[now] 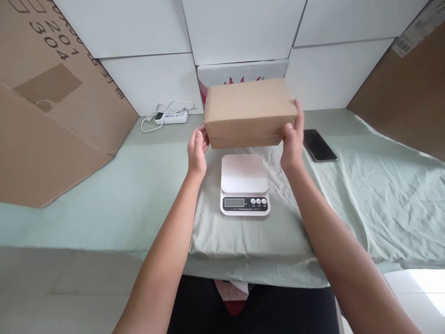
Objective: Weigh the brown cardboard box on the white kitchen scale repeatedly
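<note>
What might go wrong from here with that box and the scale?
1. The left hand and right hand grip the box at its two ends; if either slipped, it could drop, perhaps onto the scale.
2. The cloth beside the scale is wrinkled, so the scale may sit unevenly.
3. The phone lies near the right hand and might get bumped.
</note>
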Demonstrator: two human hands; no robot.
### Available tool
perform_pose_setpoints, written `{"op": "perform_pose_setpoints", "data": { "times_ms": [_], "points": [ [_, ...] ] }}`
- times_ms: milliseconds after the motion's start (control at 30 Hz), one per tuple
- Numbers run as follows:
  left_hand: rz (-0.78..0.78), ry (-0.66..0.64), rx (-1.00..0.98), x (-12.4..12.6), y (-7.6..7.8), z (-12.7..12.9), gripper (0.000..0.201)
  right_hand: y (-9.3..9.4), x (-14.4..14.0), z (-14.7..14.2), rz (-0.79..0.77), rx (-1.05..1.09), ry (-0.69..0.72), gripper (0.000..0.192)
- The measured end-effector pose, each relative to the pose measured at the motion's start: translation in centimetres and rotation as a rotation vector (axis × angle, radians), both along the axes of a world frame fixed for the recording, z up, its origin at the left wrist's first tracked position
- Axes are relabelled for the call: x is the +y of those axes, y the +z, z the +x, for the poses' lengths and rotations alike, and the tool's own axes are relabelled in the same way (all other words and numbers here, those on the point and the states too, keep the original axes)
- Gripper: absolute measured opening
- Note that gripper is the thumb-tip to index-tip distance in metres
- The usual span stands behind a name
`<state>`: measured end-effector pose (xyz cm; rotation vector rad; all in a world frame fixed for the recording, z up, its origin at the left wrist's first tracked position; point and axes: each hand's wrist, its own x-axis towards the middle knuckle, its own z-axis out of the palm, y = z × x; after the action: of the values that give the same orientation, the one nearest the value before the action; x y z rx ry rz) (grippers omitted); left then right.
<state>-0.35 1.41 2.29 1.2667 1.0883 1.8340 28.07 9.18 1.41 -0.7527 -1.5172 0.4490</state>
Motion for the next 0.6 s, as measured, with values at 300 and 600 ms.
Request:
{"op": "perform_pose_setpoints", "data": {
  "times_ms": [300, 600],
  "points": [
    [-0.185, -0.031, -0.024, 1.8, -3.9, 0.1, 0.094, -6.1, 2.8, 0.7, -0.261, 0.044, 0.103, 0.103],
    [-0.199, 0.098, -0.004, 2.0, -4.0, -1.4, 0.093, -4.8, 2.4, 1.4, -0.371, 0.185, 0.013, 0.101]
  ]
}}
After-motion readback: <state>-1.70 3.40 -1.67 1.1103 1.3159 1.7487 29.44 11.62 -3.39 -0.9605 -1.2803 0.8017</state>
